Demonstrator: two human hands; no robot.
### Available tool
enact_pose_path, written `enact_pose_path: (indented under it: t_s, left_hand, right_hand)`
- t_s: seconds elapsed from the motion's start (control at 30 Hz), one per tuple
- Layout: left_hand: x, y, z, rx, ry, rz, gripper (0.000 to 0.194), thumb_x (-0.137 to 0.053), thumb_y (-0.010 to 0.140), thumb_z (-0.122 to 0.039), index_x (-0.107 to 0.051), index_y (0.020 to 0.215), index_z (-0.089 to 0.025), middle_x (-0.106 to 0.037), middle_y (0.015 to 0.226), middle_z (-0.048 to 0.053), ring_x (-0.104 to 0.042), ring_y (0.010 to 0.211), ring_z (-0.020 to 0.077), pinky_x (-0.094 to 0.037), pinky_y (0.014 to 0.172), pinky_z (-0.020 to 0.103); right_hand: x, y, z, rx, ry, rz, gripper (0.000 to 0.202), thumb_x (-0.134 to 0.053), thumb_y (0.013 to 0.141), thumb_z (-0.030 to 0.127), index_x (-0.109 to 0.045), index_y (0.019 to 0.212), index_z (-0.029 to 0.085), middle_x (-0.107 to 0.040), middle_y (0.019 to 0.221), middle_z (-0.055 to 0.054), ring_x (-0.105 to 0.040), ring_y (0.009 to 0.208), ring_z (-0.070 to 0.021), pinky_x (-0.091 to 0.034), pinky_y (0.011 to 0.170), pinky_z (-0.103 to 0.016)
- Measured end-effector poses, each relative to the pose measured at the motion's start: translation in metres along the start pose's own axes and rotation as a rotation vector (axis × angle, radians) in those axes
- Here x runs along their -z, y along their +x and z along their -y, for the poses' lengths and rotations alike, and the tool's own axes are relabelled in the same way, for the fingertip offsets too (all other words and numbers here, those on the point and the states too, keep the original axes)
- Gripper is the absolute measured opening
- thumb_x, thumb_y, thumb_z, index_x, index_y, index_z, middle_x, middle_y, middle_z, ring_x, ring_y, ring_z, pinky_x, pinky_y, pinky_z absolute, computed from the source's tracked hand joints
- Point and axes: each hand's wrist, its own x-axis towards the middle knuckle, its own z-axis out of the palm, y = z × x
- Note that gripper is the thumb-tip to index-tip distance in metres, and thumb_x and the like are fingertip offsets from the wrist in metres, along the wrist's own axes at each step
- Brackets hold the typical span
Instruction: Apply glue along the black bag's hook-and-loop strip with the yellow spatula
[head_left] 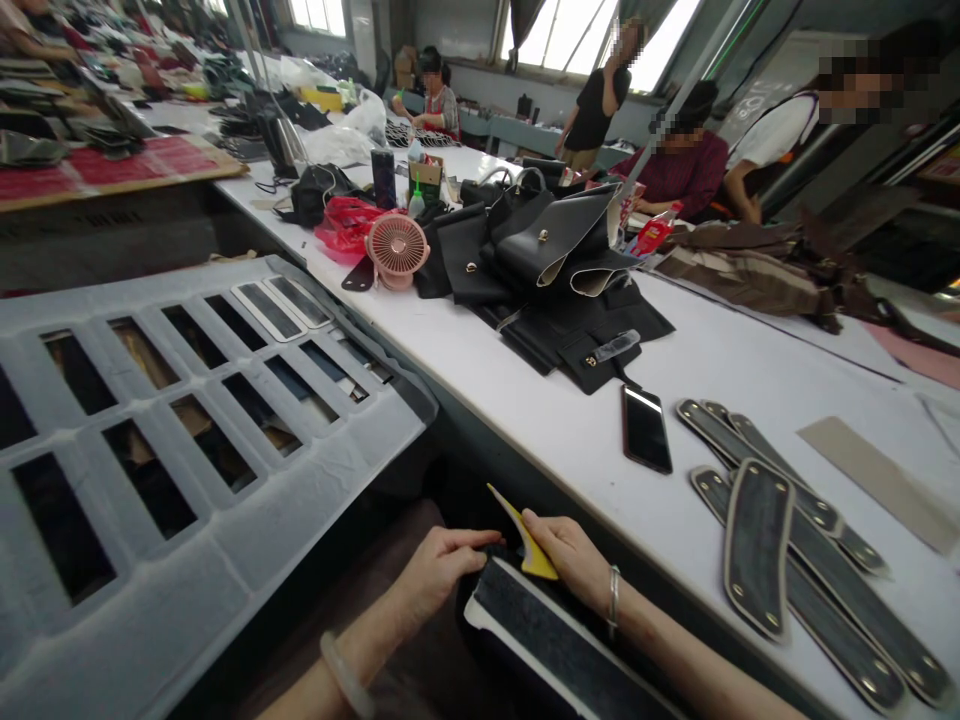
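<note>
Low at the front edge of the white table, my right hand [570,560], with a bangle at its wrist, grips a thin yellow scraper-like piece [529,545] between thumb and fingers. Across from it, my left hand [448,562] pinches the far end of a black leather piece, its index finger stretched towards the yellow piece. That black leather piece [555,640] has a dark strip with whitish borders on top and extends towards me below my hands. Its underside and the tips of my left fingers are partly hidden in shadow.
Several dark straps with pale edges [757,545] lie at right beside a phone [646,428]. Black leather bags [555,240] and a pink fan [397,250] stand farther back. At left is a grey slotted plastic crate [247,545]. People [600,100] are in the background.
</note>
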Motion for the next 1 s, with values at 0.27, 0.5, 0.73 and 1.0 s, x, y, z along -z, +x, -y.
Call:
enact_pose_path:
  t_s: [0.27,0.5,0.73,1.0]
  left_hand:
    - [-0.019,-0.006,-0.015,-0.035,0.307,-0.148,0.047,-0.046,0.069,-0.015,-0.072,0.109,-0.018,-0.075,0.090,0.003,-0.066,0.083,0.0208,-0.046,0.073,0.028]
    - [-0.014,-0.007,-0.011,-0.008,0.185,-0.090,0.042,-0.050,0.074,-0.025,-0.072,0.108,-0.015,-0.075,0.093,0.004,-0.064,0.089,0.0229,-0.045,0.077,0.029]
    - [-0.014,-0.003,-0.013,0.025,0.190,-0.105,0.040,-0.056,0.076,-0.033,-0.073,0.104,-0.010,-0.074,0.088,0.009,-0.063,0.081,0.0232,-0.044,0.072,0.030]
    - [-0.014,-0.012,-0.003,-0.158,0.205,-0.076,0.035,-0.053,0.087,-0.033,-0.068,0.112,-0.015,-0.071,0.102,0.007,-0.063,0.095,0.0227,-0.045,0.084,0.029]
  right_hand:
    - [-0.001,0.007,-0.002,0.041,-0.002,0.000,0.062,-0.034,0.084,0.073,-0.043,0.055,0.018,-0.034,0.053,0.003,-0.028,0.051,-0.0100,-0.020,0.048,-0.026]
    - [-0.003,0.023,0.011,-0.010,0.090,-0.032,0.074,-0.022,0.082,0.079,-0.051,0.053,0.018,-0.039,0.045,0.002,-0.034,0.044,-0.0104,-0.025,0.045,-0.025]
    - [0.004,0.017,0.007,0.005,0.074,-0.079,0.067,-0.030,0.081,0.078,-0.051,0.061,0.017,-0.040,0.052,0.003,-0.034,0.048,-0.0099,-0.024,0.045,-0.024]
    - [0.008,0.012,0.013,0.085,-0.105,-0.124,0.047,-0.057,0.077,0.063,-0.057,0.077,0.016,-0.055,0.066,0.001,-0.044,0.059,-0.0118,-0.030,0.053,-0.024]
